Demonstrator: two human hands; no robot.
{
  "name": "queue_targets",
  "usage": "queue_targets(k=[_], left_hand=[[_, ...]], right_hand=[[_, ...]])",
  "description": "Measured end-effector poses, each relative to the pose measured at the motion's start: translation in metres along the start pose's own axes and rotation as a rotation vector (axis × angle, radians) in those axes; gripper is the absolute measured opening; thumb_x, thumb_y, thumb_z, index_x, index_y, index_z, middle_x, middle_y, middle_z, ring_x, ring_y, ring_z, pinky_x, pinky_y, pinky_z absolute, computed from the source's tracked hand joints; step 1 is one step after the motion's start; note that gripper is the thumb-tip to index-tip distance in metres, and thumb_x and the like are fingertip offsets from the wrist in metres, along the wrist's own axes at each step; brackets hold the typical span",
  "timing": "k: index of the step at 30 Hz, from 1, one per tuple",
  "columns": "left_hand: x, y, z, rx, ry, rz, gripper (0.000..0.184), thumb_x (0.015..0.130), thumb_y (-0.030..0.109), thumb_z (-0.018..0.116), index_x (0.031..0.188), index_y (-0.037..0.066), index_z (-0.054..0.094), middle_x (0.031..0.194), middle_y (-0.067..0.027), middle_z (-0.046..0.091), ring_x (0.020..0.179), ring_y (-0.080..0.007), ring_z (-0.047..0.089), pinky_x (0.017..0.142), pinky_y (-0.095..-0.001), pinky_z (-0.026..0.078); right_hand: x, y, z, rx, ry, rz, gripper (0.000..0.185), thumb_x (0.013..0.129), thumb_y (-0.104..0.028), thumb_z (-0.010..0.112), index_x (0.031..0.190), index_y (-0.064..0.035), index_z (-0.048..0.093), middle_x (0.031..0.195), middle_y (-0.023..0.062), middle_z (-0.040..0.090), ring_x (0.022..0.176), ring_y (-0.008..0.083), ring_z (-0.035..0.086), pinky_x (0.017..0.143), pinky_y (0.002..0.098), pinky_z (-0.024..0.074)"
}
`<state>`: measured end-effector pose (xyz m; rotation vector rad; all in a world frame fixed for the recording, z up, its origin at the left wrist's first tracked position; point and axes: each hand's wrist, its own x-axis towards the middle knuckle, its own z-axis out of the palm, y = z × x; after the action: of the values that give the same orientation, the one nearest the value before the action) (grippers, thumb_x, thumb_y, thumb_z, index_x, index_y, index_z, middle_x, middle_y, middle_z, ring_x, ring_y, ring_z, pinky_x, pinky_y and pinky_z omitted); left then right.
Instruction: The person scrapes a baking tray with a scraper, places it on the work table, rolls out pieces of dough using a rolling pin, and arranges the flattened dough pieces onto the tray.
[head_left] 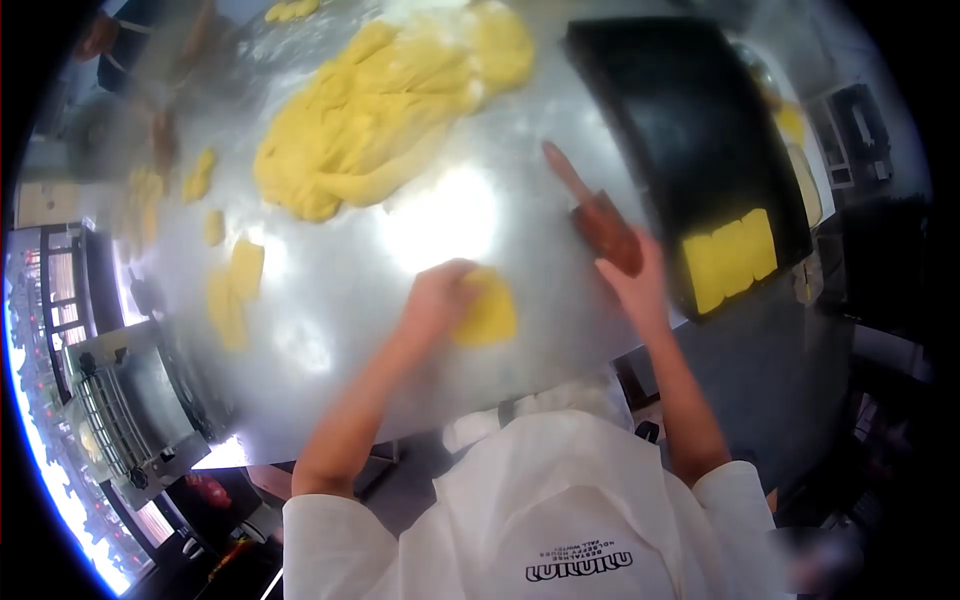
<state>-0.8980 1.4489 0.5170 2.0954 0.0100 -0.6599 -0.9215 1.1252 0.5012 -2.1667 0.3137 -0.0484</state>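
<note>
A flat piece of yellow dough (487, 308) lies on the metal table in front of me. My left hand (437, 300) is at its left edge, fingers bent over and gripping the rim; the fingertips are partly hidden. A reddish-brown rolling pin (606, 230) rests at a slant to the right of the dough, one handle pointing away from me. Around its near end is my right hand (640, 278), closed on it with the thumb on the left side. The near handle is hidden by this hand.
A large mound of yellow dough (370, 120) sits further back. Smaller dough pieces (236, 285) lie at left. A black tray (690, 120) on the right holds flat dough sheets (732, 260). A roller machine (125, 415) stands lower left. Another person's arm (160, 140) shows blurred at upper left.
</note>
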Motion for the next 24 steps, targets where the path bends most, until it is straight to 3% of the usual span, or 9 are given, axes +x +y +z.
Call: queue_targets(k=[2, 7, 8, 10, 11, 14, 17, 20, 24], left_hand=[[0.007, 0.008, -0.011, -0.204, -0.106, -0.179, 0.025, 0.094, 0.015, 0.071, 0.111, -0.003, 0.073, 0.092, -0.0054, 0.074, 0.083, -0.0102, 0.066, 0.077, -0.0279, 0.053], [0.035, 0.072, -0.032, -0.213, 0.134, 0.012, 0.024, 0.094, 0.015, 0.071, 0.109, -0.004, 0.072, 0.092, -0.0065, 0.073, 0.084, -0.0109, 0.066, 0.079, -0.0282, 0.053], [0.049, 0.087, -0.033, -0.059, 0.268, 0.165, 0.024, 0.094, 0.015, 0.071, 0.109, -0.004, 0.07, 0.095, -0.0085, 0.074, 0.086, -0.0131, 0.066, 0.082, -0.0294, 0.053], [0.09, 0.116, -0.024, 0.113, 0.512, 0.414, 0.022, 0.094, 0.017, 0.07, 0.109, 0.001, 0.07, 0.105, -0.0141, 0.072, 0.096, -0.0261, 0.07, 0.085, -0.0339, 0.053], [0.12, 0.121, -0.011, 0.237, 0.619, 0.554, 0.018, 0.092, 0.015, 0.069, 0.106, 0.002, 0.07, 0.101, -0.0158, 0.07, 0.095, -0.0327, 0.068, 0.084, -0.0381, 0.053], [0.203, 0.128, 0.035, 0.492, 0.713, 0.687, 0.019, 0.085, 0.005, 0.065, 0.104, 0.004, 0.069, 0.095, -0.0165, 0.065, 0.093, -0.0373, 0.062, 0.081, -0.0467, 0.05], [0.244, 0.114, 0.095, 0.493, 0.723, 0.612, 0.019, 0.084, 0.003, 0.063, 0.102, 0.005, 0.068, 0.095, -0.0148, 0.063, 0.093, -0.0371, 0.06, 0.081, -0.0468, 0.049], [0.219, 0.122, 0.116, 0.441, 0.686, 0.598, 0.02, 0.083, 0.0, 0.064, 0.102, 0.006, 0.069, 0.093, -0.0145, 0.061, 0.093, -0.0384, 0.058, 0.08, -0.0461, 0.05], [0.16, 0.114, 0.116, 0.258, 0.593, 0.442, 0.017, 0.087, 0.001, 0.066, 0.103, 0.005, 0.07, 0.099, -0.0103, 0.065, 0.092, -0.0282, 0.062, 0.079, -0.0383, 0.051]], right_hand=[[-0.007, 0.005, -0.007, 0.017, 0.005, 0.041, 0.068, 0.078, -0.017, 0.085, 0.137, -0.0038, 0.054, 0.131, 0.0165, 0.057, 0.122, 0.0314, 0.057, 0.106, 0.0416, 0.0452], [-0.006, -0.008, -0.026, 0.138, -0.04, 0.164, 0.062, 0.082, -0.012, 0.081, 0.137, -0.005, 0.053, 0.13, 0.0149, 0.057, 0.118, 0.028, 0.06, 0.102, 0.0393, 0.0488], [-0.003, -0.006, -0.032, 0.227, -0.154, 0.229, 0.075, 0.086, -0.021, 0.079, 0.15, -0.0081, 0.043, 0.143, 0.0159, 0.051, 0.13, 0.0295, 0.054, 0.109, 0.0423, 0.0456], [-0.001, -0.002, -0.034, 0.393, -0.14, 0.287, 0.074, 0.086, -0.018, 0.078, 0.15, -0.0069, 0.043, 0.142, 0.0153, 0.052, 0.129, 0.0286, 0.055, 0.109, 0.0405, 0.0457], [-0.001, 0.001, -0.034, 0.472, -0.13, 0.317, 0.074, 0.086, -0.017, 0.078, 0.15, -0.0062, 0.043, 0.142, 0.015, 0.053, 0.128, 0.0281, 0.056, 0.109, 0.0396, 0.0458], [0.0, 0.012, -0.029, 0.485, -0.023, 0.278, 0.066, 0.085, -0.002, 0.077, 0.143, -0.0021, 0.047, 0.131, 0.0108, 0.058, 0.116, 0.0191, 0.06, 0.1, 0.0333, 0.0494], [0.001, 0.015, -0.033, 0.522, -0.038, 0.24, 0.065, 0.084, 0.003, 0.075, 0.143, -0.0008, 0.047, 0.133, 0.01, 0.057, 0.118, 0.0173, 0.058, 0.1, 0.0321, 0.0487], [0.001, 0.022, -0.035, 0.59, -0.047, 0.218, 0.067, 0.084, 0.003, 0.075, 0.144, 0.0, 0.045, 0.133, 0.0097, 0.056, 0.117, 0.0171, 0.058, 0.1, 0.0317, 0.0489], [0.006, 0.026, -0.035, 0.684, -0.053, 0.246, 0.067, 0.085, 0.002, 0.075, 0.145, 0.001, 0.044, 0.132, 0.0099, 0.056, 0.117, 0.0164, 0.057, 0.099, 0.0306, 0.0483]])
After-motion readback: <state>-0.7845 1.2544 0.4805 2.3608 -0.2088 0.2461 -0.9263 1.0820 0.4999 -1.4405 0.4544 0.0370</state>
